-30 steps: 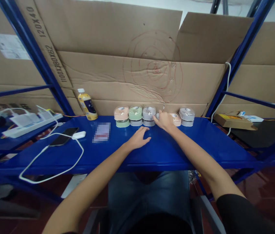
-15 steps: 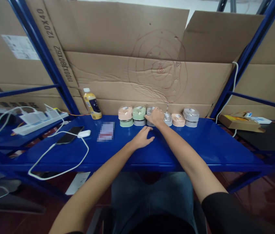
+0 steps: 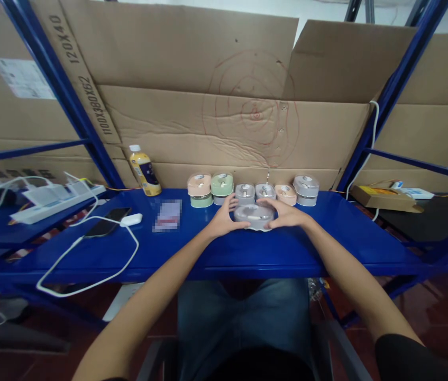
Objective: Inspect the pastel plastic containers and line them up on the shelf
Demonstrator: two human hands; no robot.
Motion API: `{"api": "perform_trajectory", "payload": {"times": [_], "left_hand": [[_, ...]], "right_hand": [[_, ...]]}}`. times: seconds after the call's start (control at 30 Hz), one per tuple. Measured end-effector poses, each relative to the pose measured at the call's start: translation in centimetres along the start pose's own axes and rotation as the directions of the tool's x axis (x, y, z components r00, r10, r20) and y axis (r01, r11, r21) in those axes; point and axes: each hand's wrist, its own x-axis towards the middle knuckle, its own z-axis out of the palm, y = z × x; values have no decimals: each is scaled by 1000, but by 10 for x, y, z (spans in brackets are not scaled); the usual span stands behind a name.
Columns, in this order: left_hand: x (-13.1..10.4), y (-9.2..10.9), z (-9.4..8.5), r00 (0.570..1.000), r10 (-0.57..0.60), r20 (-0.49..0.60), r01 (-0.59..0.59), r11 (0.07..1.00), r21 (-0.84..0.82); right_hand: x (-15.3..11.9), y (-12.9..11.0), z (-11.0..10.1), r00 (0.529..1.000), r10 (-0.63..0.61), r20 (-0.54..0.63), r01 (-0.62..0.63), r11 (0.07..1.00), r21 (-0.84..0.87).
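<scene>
A grey box with a clear lid (image 3: 254, 214) is at the front of the row, between my two hands. My left hand (image 3: 222, 219) curves around its left end, thumb at the front edge and fingers toward the back. Around its right end, my right hand (image 3: 287, 214) has the thumb at the front corner and the fingers over the back edge. Just behind stand similar small lidded boxes: a grey one (image 3: 245, 193), another grey one (image 3: 265, 193) and a peach one (image 3: 285, 194).
Left in the row are a peach box (image 3: 199, 184) and a green box (image 3: 222, 183), each atop another box; a grey stack (image 3: 306, 189) ends it at right. A yellow bottle (image 3: 145, 172), a phone (image 3: 107, 222) and a white cable (image 3: 89, 289) lie farther left on the blue shelf (image 3: 192, 251).
The grey box has come forward from the row toward me. My right hand has moved from the row to its right end, and my left hand has closed in on its left end.
</scene>
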Motion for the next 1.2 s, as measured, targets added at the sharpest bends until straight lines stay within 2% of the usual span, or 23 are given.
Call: {"api": "perform_trajectory", "payload": {"times": [0.07,0.17,0.33,0.43,0.57,0.67,0.77,0.87,0.93,1.07,1.2], "left_hand": [[-3,3,-2,993,-8,120,6,1000,15],[-7,9,-4,972,-5,236,-19,995,100],[-8,18,-2,977,25,211,-73,972,221],[-9,20,-1,980,0,198,-59,955,292],[-11,19,-4,990,9,140,-67,907,415],[-13,16,-5,978,52,202,-139,884,447],[-13,15,-3,968,39,248,-153,873,464],[-10,15,-3,982,40,185,-123,877,465],[-7,14,-8,994,59,95,-96,884,458],[-2,15,-30,995,38,-96,14,869,494],[-1,17,-46,984,-49,-171,137,820,556]], "right_hand": [[-4,6,4,996,-15,84,14,1000,9],[-3,8,12,994,-24,109,30,998,-51],[4,-6,33,999,-26,-24,19,972,-235],[7,-11,39,996,-9,-84,-15,961,-275],[2,-1,22,976,-18,-217,-18,986,-164],[-5,13,2,934,69,-351,-110,989,-98],[-8,25,-9,891,108,-440,-167,981,-98],[-7,30,-9,887,105,-449,-171,979,-108],[-6,31,-8,888,113,-446,-180,977,-110],[-7,30,-10,875,149,-462,-208,975,-80],[-11,31,-17,857,174,-485,-243,966,-84]]}}
